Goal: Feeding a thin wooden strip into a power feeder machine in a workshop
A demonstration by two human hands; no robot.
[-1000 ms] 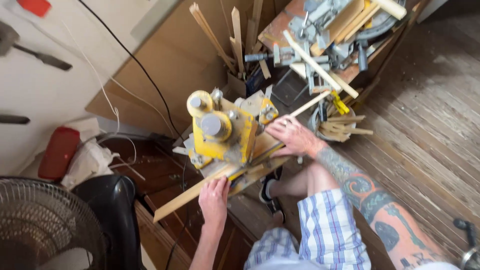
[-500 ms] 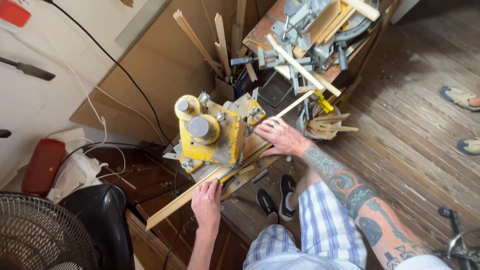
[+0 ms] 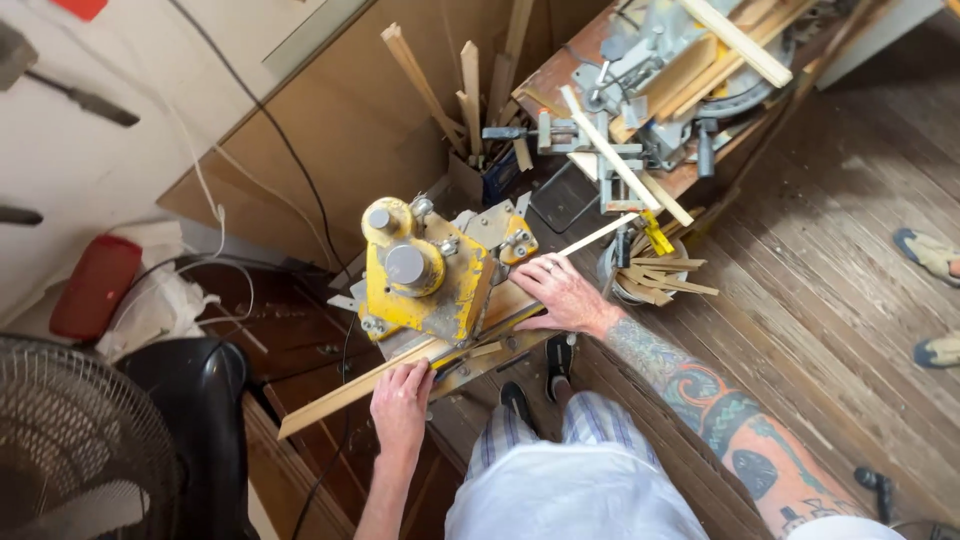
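A woodworking shop: a yellow power tool [image 3: 428, 275], a mitre saw [image 3: 690, 70], wood strips [image 3: 455, 85] and a plank floor [image 3: 800, 260].

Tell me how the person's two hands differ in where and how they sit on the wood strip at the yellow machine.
The left hand grips the long wood strip where it sticks out in front of the yellow machine; the right hand lies flat, fingers spread, pressing beyond the machine. The right hand shows a ring; none shows on the left. Both are bare and touch the strip.

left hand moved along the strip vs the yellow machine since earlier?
No. The left hand still grips the strip just below the yellow machine; only the camera shifted.
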